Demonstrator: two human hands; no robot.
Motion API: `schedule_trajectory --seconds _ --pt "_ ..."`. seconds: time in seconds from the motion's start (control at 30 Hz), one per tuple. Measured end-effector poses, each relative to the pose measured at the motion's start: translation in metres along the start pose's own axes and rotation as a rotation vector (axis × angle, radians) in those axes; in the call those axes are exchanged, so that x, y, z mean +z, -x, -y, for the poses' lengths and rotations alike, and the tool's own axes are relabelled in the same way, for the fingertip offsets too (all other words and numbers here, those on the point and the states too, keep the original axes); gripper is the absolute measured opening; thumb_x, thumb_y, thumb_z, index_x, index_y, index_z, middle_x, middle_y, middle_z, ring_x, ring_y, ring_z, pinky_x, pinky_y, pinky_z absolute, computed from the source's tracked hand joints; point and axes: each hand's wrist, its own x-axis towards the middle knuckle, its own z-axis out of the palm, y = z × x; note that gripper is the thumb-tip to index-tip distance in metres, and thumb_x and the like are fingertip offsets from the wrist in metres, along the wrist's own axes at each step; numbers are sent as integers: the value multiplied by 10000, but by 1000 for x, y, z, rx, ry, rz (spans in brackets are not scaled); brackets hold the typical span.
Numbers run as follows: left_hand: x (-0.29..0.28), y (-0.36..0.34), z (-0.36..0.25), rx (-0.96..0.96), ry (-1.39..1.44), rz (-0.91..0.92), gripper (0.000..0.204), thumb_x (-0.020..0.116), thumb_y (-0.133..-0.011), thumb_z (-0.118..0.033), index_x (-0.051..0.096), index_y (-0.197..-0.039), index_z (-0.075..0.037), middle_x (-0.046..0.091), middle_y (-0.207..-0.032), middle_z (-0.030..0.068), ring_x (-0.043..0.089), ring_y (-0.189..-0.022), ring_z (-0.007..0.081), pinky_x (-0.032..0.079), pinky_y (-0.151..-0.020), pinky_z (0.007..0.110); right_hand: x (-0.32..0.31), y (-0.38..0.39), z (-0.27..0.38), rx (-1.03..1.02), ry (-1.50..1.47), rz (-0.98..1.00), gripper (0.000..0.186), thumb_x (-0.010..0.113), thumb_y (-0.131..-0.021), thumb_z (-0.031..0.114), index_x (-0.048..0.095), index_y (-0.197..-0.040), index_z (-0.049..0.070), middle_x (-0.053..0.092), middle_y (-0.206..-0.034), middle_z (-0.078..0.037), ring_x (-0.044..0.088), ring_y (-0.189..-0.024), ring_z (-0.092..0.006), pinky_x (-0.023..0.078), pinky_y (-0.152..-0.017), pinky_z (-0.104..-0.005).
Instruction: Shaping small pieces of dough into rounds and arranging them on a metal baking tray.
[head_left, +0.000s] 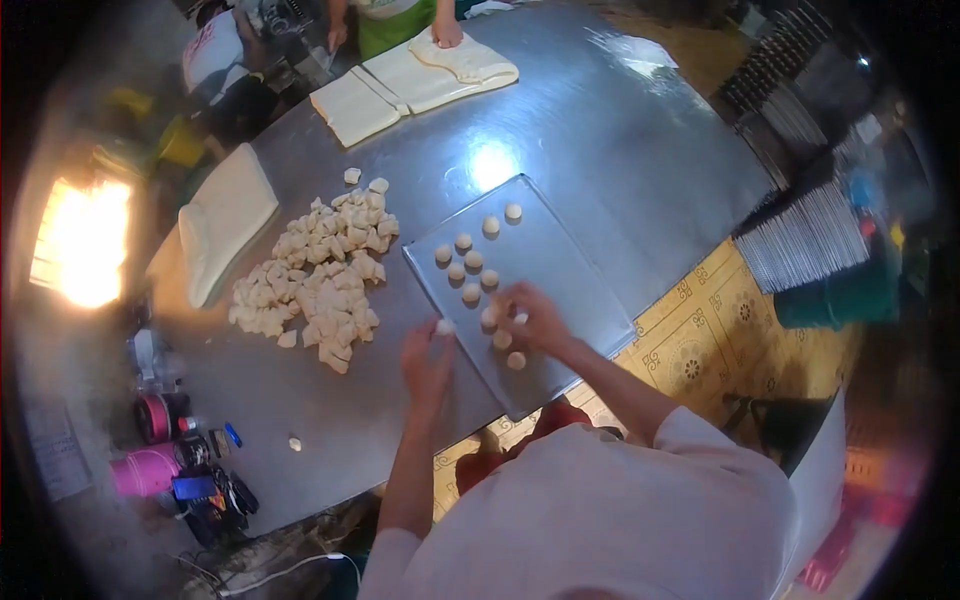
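Observation:
My left hand [428, 355] pinches a small pale dough ball [444, 327] at the left edge of a metal tray [590, 290]. Over the tray, my right hand [532, 318] has curled fingers around another small white ball [520, 318]. Several smooth, round balls [471, 291] are spaced loosely across the tray's left and middle, some right beside my right fingers. To the left of the tray, rough cut dough pieces [330, 300] lie heaped on the steel table [670, 170]. One loose piece [295, 444] sits apart near the front left.
Dough slabs lie left [225, 220] and at the back [370, 95], where a co-worker's hand [447, 30] touches one. Another person [215, 55] bends at back left. Stacked trays [800, 240] stand right. A pink container [145, 470] and small devices [200, 490] crowd the left front.

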Motion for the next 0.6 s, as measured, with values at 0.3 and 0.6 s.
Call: schedule_trajectory --seconds 0.3,0.6 --pt "150 -120 -78 171 -381 -23 231 769 -836 -278 781 -1013 -129 732 -1005 57 597 -1082 294 403 -964 483 -82 -109 -107 -5 175 8 341 815 -848 159 706 -1133 7 667 -1100 -123 693 -931 -254 569 -823 -378" --pt "163 -170 -52 -5 -476 77 317 739 -861 -320 786 -1099 -115 737 -1084 70 558 -1153 308 390 -981 496 -80 -172 -138 -12 102 66 337 782 -843 136 706 -1145 5 648 -1091 -149 671 -947 -296 552 -836 -390"
